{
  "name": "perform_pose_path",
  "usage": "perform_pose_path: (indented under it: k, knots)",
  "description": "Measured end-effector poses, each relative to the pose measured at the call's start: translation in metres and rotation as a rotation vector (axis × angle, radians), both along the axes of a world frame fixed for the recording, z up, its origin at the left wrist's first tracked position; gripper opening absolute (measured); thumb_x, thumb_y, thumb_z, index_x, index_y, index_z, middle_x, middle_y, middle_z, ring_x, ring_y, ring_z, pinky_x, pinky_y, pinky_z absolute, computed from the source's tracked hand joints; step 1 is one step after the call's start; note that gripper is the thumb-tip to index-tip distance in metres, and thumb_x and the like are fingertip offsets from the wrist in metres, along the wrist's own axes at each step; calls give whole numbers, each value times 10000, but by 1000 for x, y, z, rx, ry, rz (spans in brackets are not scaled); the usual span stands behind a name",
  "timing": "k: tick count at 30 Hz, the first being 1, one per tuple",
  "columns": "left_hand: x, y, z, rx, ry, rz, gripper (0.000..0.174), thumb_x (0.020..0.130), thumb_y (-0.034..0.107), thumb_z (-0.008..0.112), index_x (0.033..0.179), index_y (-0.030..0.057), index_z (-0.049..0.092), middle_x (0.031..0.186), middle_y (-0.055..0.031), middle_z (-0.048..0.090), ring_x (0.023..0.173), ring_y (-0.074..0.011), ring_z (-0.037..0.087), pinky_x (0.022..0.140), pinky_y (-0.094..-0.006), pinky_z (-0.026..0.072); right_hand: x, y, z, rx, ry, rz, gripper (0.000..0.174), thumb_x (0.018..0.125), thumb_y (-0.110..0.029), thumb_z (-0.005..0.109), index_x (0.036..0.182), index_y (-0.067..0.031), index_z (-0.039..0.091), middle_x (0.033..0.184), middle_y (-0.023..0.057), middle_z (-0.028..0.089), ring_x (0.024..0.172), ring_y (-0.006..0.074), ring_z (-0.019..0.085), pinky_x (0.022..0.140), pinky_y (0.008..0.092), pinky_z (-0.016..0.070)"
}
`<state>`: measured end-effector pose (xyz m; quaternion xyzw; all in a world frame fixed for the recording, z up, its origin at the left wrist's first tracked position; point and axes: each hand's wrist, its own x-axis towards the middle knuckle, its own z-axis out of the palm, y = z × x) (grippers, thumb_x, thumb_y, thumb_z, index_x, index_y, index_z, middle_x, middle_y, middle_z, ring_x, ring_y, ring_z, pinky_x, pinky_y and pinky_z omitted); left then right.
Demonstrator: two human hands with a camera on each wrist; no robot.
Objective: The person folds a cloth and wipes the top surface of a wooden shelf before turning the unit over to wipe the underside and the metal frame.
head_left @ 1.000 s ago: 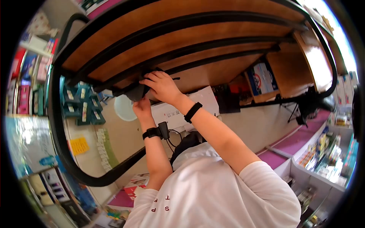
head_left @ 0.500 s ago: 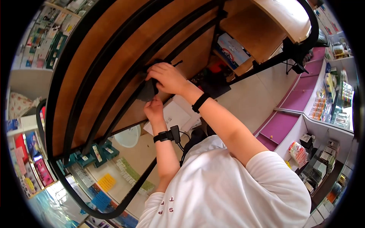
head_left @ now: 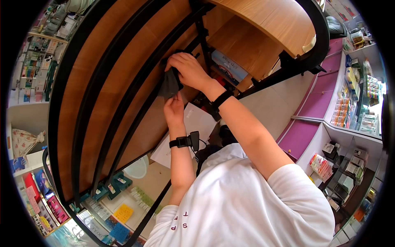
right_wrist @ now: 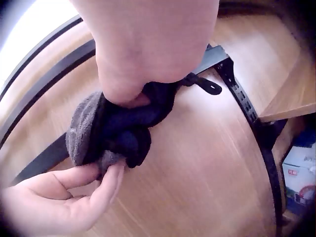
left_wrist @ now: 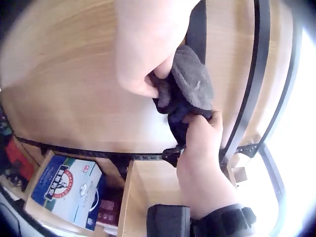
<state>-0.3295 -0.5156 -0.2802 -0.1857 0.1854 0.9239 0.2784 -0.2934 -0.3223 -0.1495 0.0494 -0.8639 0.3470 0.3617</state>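
Observation:
A grey fleecy cloth item with a dark navy-black lining (right_wrist: pixel 133 118) hangs against the wooden panel, beside a black metal bar. My left hand (head_left: pixel 174 111) pinches its lower edge between thumb and fingers, as the right wrist view shows. Higher up, my right hand (head_left: pixel 188 71) grips the dark part, its fingers partly hidden in the folds. A short black tab with a slot (right_wrist: pixel 207 86) sticks out beyond the right hand. In the left wrist view the grey side (left_wrist: pixel 192 76) bulges between both hands. What kind of item it is, I cannot tell.
Curved black bars (head_left: pixel 113 68) cross the wooden panel (head_left: pixel 96 78). A wooden shelf (head_left: pixel 247 45) with a blue-and-white box (head_left: pixel 228 67) is at the upper right. White cartons (head_left: pixel 199 119) lie below my hands. Purple cabinets (head_left: pixel 302 138) line the right; green boxes (head_left: pixel 115 187) sit lower left.
The head view has turned, so the panel and bars stand steeper and the shelf looks nearer. Both hands sit slightly higher in view and keep hold of the cloth item.

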Motion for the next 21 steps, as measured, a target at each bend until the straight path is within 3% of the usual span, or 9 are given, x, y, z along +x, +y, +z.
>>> perform_pose_path:
  k: [8, 13, 15, 19, 21]
  knots:
    - [-10, 68, -7, 64, -19, -60, 409, 967, -139, 505, 1358, -70, 599, 1470, -186, 623, 1370, -311, 585, 1289, -484, 396, -1, 62, 4, 1, -17, -44, 457, 712, 188, 606, 1041, -114, 700, 1152, 69, 673, 1219, 339, 598, 1078, 447, 459]
    - [-4, 105, 14, 46, -52, -125, 352, 991, -126, 489, 1318, -64, 603, 1432, -179, 616, 1350, -297, 562, 1297, -476, 379, -6, 96, 1, -35, -7, -42, 446, 713, 194, 597, 1019, -113, 701, 1133, 68, 680, 1194, 342, 601, 1056, 446, 464]
    - [-4, 122, 20, 63, -82, -120, 356, 1013, -119, 463, 1362, -103, 532, 1402, -219, 574, 1357, -338, 524, 1280, -491, 397, -9, 108, 0, -71, -13, -65, 439, 712, 197, 597, 1000, -117, 704, 1130, 64, 684, 1186, 339, 602, 1053, 443, 465]
    - [-8, 139, 18, 17, -112, -75, 375, 1010, -121, 460, 1382, -99, 506, 1416, -205, 562, 1340, -345, 527, 1287, -493, 382, -10, 114, -2, -75, 0, -77, 460, 703, 209, 590, 991, -129, 710, 1133, 58, 685, 1179, 342, 603, 1050, 447, 465]
    - [-11, 134, 14, -34, -90, -159, 397, 970, -126, 503, 1342, -13, 584, 1398, -141, 607, 1306, -289, 556, 1246, -456, 408, -11, 112, -3, -69, -29, -99, 442, 704, 189, 604, 987, -134, 709, 1134, 55, 687, 1177, 346, 601, 1051, 460, 464]
